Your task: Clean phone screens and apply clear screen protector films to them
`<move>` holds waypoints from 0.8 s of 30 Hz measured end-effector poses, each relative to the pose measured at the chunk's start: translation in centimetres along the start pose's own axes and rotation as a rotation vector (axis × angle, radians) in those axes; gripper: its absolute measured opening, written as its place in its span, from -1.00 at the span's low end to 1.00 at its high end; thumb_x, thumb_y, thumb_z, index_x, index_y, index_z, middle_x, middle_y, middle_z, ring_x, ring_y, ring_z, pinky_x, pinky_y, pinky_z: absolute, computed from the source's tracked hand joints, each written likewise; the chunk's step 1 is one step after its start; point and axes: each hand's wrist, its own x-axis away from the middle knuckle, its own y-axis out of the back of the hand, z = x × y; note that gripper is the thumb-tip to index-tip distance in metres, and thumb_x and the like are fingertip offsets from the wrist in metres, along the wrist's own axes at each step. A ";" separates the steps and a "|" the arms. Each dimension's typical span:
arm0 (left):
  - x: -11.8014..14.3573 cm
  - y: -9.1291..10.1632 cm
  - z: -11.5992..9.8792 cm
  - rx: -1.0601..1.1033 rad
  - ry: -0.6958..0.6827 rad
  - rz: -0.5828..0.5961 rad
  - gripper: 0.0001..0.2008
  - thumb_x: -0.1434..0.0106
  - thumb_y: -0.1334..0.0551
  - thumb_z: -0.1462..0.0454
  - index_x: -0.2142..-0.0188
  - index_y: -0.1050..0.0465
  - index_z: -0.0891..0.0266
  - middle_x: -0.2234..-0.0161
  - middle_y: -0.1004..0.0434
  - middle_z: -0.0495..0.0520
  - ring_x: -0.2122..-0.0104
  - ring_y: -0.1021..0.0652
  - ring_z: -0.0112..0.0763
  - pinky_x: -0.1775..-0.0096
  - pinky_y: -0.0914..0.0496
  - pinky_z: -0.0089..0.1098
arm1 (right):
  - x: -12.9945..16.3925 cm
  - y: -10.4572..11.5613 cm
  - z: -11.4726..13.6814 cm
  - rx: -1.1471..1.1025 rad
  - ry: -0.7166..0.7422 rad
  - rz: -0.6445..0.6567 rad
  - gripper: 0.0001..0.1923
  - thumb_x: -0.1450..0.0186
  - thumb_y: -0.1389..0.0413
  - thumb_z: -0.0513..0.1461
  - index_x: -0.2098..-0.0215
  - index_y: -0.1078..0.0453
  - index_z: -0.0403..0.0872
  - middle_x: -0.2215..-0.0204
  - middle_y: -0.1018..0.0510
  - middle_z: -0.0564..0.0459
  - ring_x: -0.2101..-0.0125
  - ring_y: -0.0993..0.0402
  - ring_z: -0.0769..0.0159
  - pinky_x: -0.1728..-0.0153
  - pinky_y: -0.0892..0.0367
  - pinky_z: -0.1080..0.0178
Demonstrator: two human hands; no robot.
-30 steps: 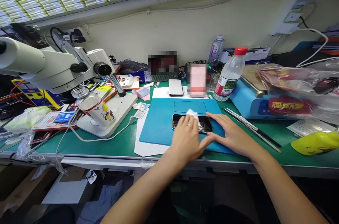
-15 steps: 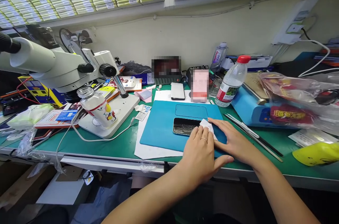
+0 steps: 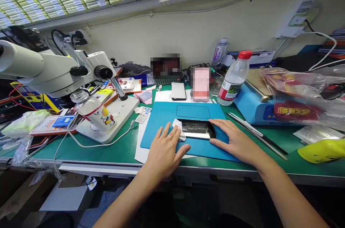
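Observation:
A black smartphone (image 3: 198, 127) lies sideways on a blue mat (image 3: 159, 111), its glossy face reflecting the shelves. At the phone's left end, my left hand (image 3: 164, 147) presses a crumpled white tissue (image 3: 180, 127) down with its fingertips, fingers stretched forward and thumb apart. My right hand (image 3: 233, 140) holds the phone's right end between thumb and fingers. Just behind the phone, a thin clear sheet with a dark outline (image 3: 193, 112), shaped like a screen protector, rests on the mat.
Left stand a microscope (image 3: 59, 73) and an open bottle (image 3: 94, 113). A red-capped bottle (image 3: 234, 79), a blue machine (image 3: 253, 104) and thin tools (image 3: 257, 134) are on the right. Behind the mat are a white phone-like device (image 3: 178, 91) and a blurred pink screen (image 3: 201, 84).
My left hand has slid the tissue left along the phone, from its right end to its left end. My right hand stays at the right end. The camera view has shifted slightly.

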 end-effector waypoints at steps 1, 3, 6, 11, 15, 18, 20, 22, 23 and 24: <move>-0.2 0.0 0.1 0.004 0.011 0.003 -0.40 -0.51 0.07 -0.04 -0.32 -0.24 0.28 -0.34 -0.25 0.13 -0.38 -0.15 0.00 -0.30 -0.19 0.06 | 0.0 0.0 0.0 0.003 -0.006 0.006 -0.31 -0.32 -0.09 0.16 -0.31 -0.25 0.06 -0.24 -0.41 -0.13 -0.24 -0.31 -0.11 -0.21 -0.30 -0.18; -0.6 0.0 0.2 0.015 0.035 0.009 -0.41 -0.51 0.07 -0.03 -0.33 -0.23 0.29 -0.34 -0.24 0.14 -0.38 -0.15 0.00 -0.30 -0.19 0.05 | 0.1 0.0 0.0 0.007 -0.010 0.012 -0.32 -0.33 -0.07 0.16 -0.31 -0.24 0.06 -0.24 -0.41 -0.13 -0.24 -0.30 -0.10 -0.21 -0.29 -0.17; -1.0 -0.2 0.4 0.038 0.051 0.020 -0.42 -0.52 0.08 0.00 -0.33 -0.23 0.31 -0.34 -0.24 0.15 -0.38 -0.14 0.00 -0.31 -0.18 0.02 | 0.1 0.0 0.0 0.009 0.004 0.007 -0.33 -0.33 -0.07 0.15 -0.30 -0.25 0.06 -0.23 -0.41 -0.13 -0.25 -0.30 -0.09 -0.22 -0.28 -0.17; -2.0 -0.6 -0.7 0.045 0.041 -0.010 -0.35 -0.50 0.07 -0.06 -0.32 -0.24 0.39 -0.35 -0.23 0.21 -0.39 -0.11 0.07 -0.32 -0.12 0.04 | 0.0 -0.1 0.1 0.005 0.019 -0.023 -0.34 -0.32 -0.09 0.14 -0.30 -0.25 0.07 -0.21 -0.44 -0.13 -0.23 -0.33 -0.10 -0.21 -0.30 -0.17; -4.2 -1.0 -3.4 0.077 -0.012 -0.009 -0.28 -0.49 0.11 -0.10 -0.32 -0.24 0.45 -0.33 -0.26 0.26 -0.37 -0.15 0.12 -0.33 -0.10 0.04 | -0.1 -0.4 -0.2 0.000 0.032 -0.045 -0.30 -0.32 -0.10 0.12 -0.33 -0.19 0.05 -0.20 -0.45 -0.16 -0.21 -0.36 -0.10 -0.19 -0.32 -0.18; -6.3 -1.4 -6.3 0.102 -0.052 0.015 -0.25 -0.48 0.15 -0.13 -0.29 -0.29 0.45 -0.30 -0.32 0.27 -0.35 -0.17 0.13 -0.32 -0.11 0.01 | -0.1 -0.7 -0.9 -0.026 0.070 -0.060 -0.28 -0.31 -0.12 0.07 -0.35 -0.16 0.02 -0.21 -0.44 -0.20 -0.20 -0.37 -0.12 -0.18 -0.32 -0.20; -7.4 -1.7 -8.2 0.102 -0.084 0.021 -0.20 -0.48 0.19 -0.14 -0.31 -0.25 0.50 -0.29 -0.33 0.31 -0.35 -0.19 0.10 -0.33 -0.11 -0.02 | -0.1 -1.0 -1.5 -0.047 0.087 -0.078 -0.29 -0.32 -0.10 0.03 -0.37 -0.14 0.01 -0.24 -0.41 -0.22 -0.21 -0.37 -0.13 -0.18 -0.31 -0.21; -8.0 -2.0 -9.7 0.082 -0.091 0.027 -0.18 -0.48 0.21 -0.13 -0.32 -0.20 0.57 -0.31 -0.27 0.37 -0.36 -0.18 0.08 -0.34 -0.08 -0.02 | -0.2 -1.2 -1.9 -0.058 0.089 -0.104 -0.32 -0.34 -0.07 0.01 -0.38 -0.12 0.02 -0.27 -0.39 -0.22 -0.22 -0.36 -0.12 -0.19 -0.29 -0.21; -8.0 -2.2 -10.2 0.073 -0.087 0.028 -0.18 -0.49 0.22 -0.13 -0.33 -0.19 0.59 -0.32 -0.24 0.39 -0.36 -0.17 0.06 -0.34 -0.07 -0.03 | -0.3 -1.3 -2.1 -0.058 0.088 -0.114 -0.32 -0.35 -0.06 0.00 -0.38 -0.12 0.02 -0.27 -0.39 -0.21 -0.22 -0.36 -0.12 -0.20 -0.28 -0.22; -7.9 -2.3 -10.6 0.066 -0.081 0.027 -0.18 -0.49 0.22 -0.12 -0.33 -0.18 0.60 -0.33 -0.22 0.39 -0.37 -0.16 0.05 -0.35 -0.06 -0.02 | -0.4 -1.4 -2.3 -0.056 0.091 -0.116 -0.31 -0.34 -0.08 0.01 -0.38 -0.12 0.02 -0.27 -0.39 -0.22 -0.22 -0.36 -0.13 -0.20 -0.27 -0.22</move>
